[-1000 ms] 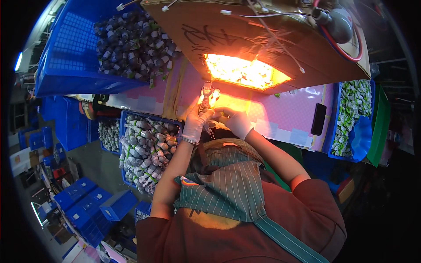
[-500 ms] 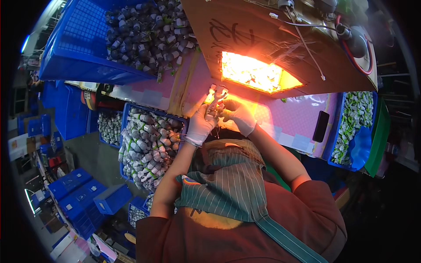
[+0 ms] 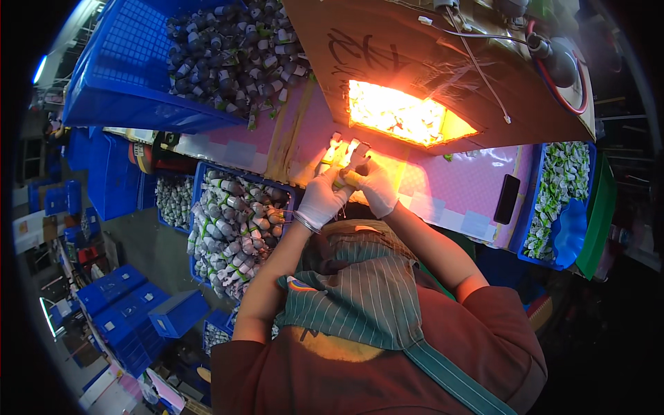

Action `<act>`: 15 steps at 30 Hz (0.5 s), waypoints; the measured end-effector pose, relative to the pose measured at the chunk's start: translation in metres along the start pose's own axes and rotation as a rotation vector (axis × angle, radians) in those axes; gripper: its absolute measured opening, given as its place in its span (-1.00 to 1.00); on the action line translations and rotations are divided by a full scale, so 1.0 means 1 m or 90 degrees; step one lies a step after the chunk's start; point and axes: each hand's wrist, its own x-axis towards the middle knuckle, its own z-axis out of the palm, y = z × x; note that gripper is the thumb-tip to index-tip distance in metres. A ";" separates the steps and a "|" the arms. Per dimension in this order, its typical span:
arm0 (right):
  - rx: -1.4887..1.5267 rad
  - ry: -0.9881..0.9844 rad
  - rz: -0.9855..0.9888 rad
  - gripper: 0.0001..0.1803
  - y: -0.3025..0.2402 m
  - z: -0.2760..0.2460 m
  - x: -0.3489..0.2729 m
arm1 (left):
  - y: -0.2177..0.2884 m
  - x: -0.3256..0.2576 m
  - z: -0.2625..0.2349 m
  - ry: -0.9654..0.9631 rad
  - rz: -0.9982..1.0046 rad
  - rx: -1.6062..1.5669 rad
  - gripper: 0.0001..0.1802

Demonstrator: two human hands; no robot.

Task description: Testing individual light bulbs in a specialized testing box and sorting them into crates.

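Both my hands wear white gloves and meet at the table's near edge, below the glowing opening [image 3: 398,114] of a cardboard box [image 3: 484,83]. My left hand [image 3: 320,200] is closed around small white-and-grey cylindrical parts [image 3: 334,151] that stick up past its fingers. My right hand [image 3: 379,190] pinches another such part [image 3: 359,156] beside them, its pale end tilted toward the opening. Thin wires hang under the left hand. Bright orange light washes out the parts, and the fingers hide their lower ends.
Left of my left arm, a blue crate [image 3: 197,235] is heaped with similar grey-and-white parts. Far left stands a larger blue crate [image 3: 117,83], with more parts spilling out. At right lie a black phone [image 3: 507,199], a tray of green-and-white pieces [image 3: 561,166] and a blue scalloped bowl [image 3: 570,232].
My right hand has shifted slightly and now tilts a part upward beside the others. The parts stand more spread apart, and my left hand has turned a little.
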 end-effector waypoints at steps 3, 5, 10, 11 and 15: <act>-0.061 -0.007 -0.002 -0.70 -0.004 -0.003 0.002 | 0.006 -0.001 -0.004 0.093 0.099 0.122 -0.53; -0.052 -0.008 0.117 -0.42 -0.012 -0.012 0.008 | 0.007 -0.005 -0.012 0.133 0.161 0.233 -0.59; 0.181 -0.186 0.496 -0.24 -0.040 -0.039 0.019 | 0.008 -0.009 -0.029 0.133 0.285 0.462 -0.68; 0.157 -0.262 0.489 -0.38 -0.043 -0.038 0.023 | 0.008 -0.009 -0.031 0.118 0.287 0.506 -0.71; -0.273 -0.249 0.067 -0.76 -0.039 -0.025 0.019 | 0.000 -0.007 -0.036 0.060 0.288 0.471 -0.72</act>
